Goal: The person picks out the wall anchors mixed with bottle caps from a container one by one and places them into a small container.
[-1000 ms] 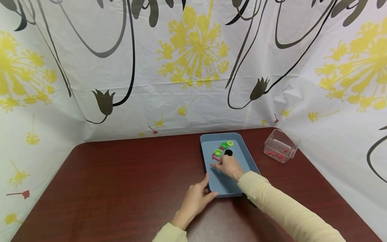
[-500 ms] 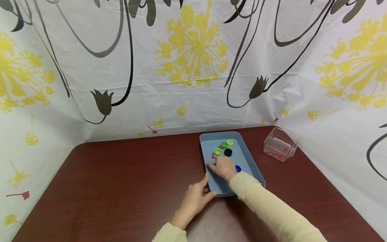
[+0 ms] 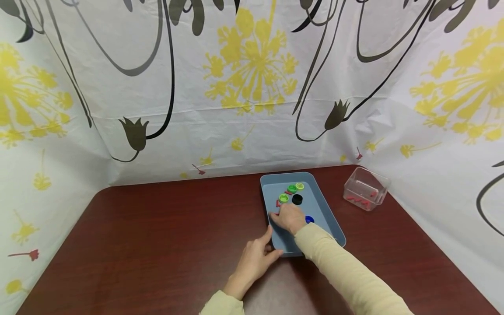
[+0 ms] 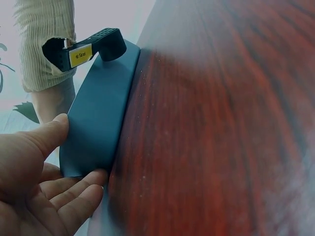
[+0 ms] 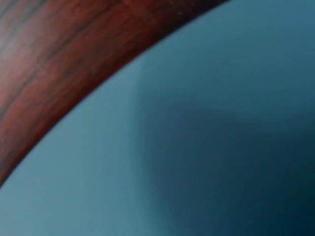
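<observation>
In the head view a blue-grey tray [image 3: 289, 243] lies on the table. My left hand [image 3: 253, 260] holds its near left corner, the thumb at the near edge and the index finger along the left side. The left wrist view shows the left thumb [image 4: 60, 124] at the tray wall [image 4: 101, 118] and the fingers below. My right hand [image 3: 290, 218] is low inside the tray by its left wall, fingers curled and fingertips mostly hidden. A bit of red shows beside them; I cannot tell whether they grip it. The right wrist view has only blurred tray surface [image 5: 88, 157].
Green rings [image 3: 284, 198], a yellow-green cap [image 3: 300, 186], a black cap [image 3: 297, 199], a blue cap [image 3: 309, 219] and small red pieces [image 3: 278, 203] lie in the tray. A clear box [image 3: 366, 189] with red pieces stands at right. A patterned cloth [image 3: 189, 122] hangs behind the table.
My right hand has shifted left and slightly down within the tray, uncovering the blue cap and more of the black one. The left hand has stayed at the corner.
</observation>
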The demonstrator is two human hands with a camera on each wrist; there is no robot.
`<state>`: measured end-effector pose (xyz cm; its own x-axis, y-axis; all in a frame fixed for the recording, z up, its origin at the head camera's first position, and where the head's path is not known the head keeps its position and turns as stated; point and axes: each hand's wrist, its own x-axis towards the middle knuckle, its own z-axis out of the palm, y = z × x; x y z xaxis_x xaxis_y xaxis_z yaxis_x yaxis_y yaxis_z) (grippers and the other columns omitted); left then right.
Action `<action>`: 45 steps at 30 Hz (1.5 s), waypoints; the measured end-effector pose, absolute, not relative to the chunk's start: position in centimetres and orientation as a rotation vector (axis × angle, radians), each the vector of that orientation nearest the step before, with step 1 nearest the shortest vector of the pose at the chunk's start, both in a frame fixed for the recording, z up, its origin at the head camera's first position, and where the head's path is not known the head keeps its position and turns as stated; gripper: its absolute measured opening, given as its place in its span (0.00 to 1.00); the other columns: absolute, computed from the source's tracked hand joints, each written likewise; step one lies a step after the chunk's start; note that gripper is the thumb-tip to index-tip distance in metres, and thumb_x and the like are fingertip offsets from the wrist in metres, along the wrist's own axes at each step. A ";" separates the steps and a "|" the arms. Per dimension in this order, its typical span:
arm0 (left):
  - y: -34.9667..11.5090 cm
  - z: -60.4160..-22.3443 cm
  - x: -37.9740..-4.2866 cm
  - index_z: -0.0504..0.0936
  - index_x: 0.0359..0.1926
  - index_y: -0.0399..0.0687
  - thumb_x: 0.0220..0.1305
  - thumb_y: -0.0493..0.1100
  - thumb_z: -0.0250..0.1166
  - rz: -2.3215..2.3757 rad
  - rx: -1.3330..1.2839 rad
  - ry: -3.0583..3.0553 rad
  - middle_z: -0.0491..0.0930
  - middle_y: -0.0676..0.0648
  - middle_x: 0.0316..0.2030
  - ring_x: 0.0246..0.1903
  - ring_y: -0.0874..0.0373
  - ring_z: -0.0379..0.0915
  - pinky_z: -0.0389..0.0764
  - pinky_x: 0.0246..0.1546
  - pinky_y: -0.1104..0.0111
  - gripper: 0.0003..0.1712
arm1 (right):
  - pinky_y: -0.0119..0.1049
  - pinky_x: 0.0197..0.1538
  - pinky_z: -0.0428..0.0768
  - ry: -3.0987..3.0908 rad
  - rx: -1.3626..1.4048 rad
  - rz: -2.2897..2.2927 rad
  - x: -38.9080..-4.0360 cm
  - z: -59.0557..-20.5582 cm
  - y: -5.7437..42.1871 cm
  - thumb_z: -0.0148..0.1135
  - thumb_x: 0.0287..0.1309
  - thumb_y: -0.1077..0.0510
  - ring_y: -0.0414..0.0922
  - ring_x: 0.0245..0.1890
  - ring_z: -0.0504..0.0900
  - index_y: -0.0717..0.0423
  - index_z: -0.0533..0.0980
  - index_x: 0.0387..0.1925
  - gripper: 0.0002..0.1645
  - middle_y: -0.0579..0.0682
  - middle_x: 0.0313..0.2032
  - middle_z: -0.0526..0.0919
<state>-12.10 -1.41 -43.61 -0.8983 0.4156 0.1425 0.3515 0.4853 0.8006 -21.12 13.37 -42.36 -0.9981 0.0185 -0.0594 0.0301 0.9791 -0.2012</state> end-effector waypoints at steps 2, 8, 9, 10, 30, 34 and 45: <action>-1.4 -43.6 -12.1 0.61 0.68 0.37 0.60 0.49 0.66 1.404 0.685 2.639 0.81 0.37 0.48 0.39 0.55 0.82 0.79 0.36 0.67 0.40 | 0.38 0.23 0.72 3.068 0.034 -0.288 -21.2 -42.4 13.3 0.58 0.59 0.39 0.44 0.14 0.73 0.52 0.67 0.06 0.33 0.51 0.11 0.73; -1.4 -43.7 -12.0 0.61 0.68 0.37 0.60 0.49 0.65 1.414 0.686 2.632 0.81 0.37 0.48 0.38 0.55 0.82 0.79 0.36 0.67 0.40 | 0.38 0.22 0.72 3.055 0.055 -0.234 -21.4 -42.8 13.2 0.56 0.60 0.39 0.44 0.16 0.75 0.56 0.73 0.11 0.31 0.54 0.15 0.76; -1.4 -43.7 -12.0 0.61 0.68 0.37 0.60 0.49 0.65 1.414 0.685 2.633 0.81 0.37 0.48 0.38 0.55 0.82 0.80 0.36 0.67 0.40 | 0.38 0.22 0.72 3.054 0.062 -0.228 -21.5 -42.8 13.1 0.56 0.60 0.38 0.44 0.16 0.75 0.56 0.74 0.13 0.30 0.55 0.17 0.77; -1.4 -43.7 -12.0 0.61 0.68 0.37 0.60 0.49 0.65 1.414 0.684 2.634 0.81 0.37 0.48 0.39 0.55 0.82 0.80 0.36 0.67 0.40 | 0.38 0.21 0.73 3.052 0.071 -0.226 -21.5 -42.7 13.1 0.56 0.60 0.38 0.44 0.16 0.76 0.57 0.75 0.14 0.30 0.55 0.18 0.78; -1.3 -43.5 -12.0 0.61 0.68 0.38 0.60 0.49 0.65 1.408 0.675 2.639 0.81 0.37 0.47 0.39 0.53 0.82 0.80 0.36 0.67 0.40 | 0.41 0.23 0.75 3.049 0.102 -0.205 -21.4 -42.6 13.0 0.54 0.60 0.39 0.47 0.21 0.78 0.57 0.75 0.16 0.29 0.58 0.24 0.80; -1.3 -43.5 -12.0 0.61 0.68 0.38 0.60 0.49 0.65 1.409 0.675 2.644 0.82 0.37 0.46 0.39 0.54 0.82 0.79 0.36 0.67 0.40 | 0.41 0.24 0.75 3.049 0.101 -0.226 -21.4 -42.5 13.1 0.55 0.60 0.41 0.46 0.20 0.77 0.56 0.73 0.14 0.28 0.57 0.22 0.79; -1.3 -43.6 -12.0 0.61 0.68 0.38 0.61 0.49 0.65 1.404 0.683 2.645 0.81 0.36 0.47 0.38 0.54 0.82 0.80 0.36 0.66 0.40 | 0.38 0.21 0.70 3.121 0.021 -0.317 -21.2 -43.0 13.5 0.58 0.59 0.46 0.44 0.15 0.71 0.55 0.69 0.09 0.28 0.52 0.13 0.71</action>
<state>-12.02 -1.28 -43.61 -0.8988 0.4144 0.1430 0.3507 0.4837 0.8019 -21.18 13.46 -43.05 -0.9999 0.0129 -0.0063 0.0139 0.9795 -0.2011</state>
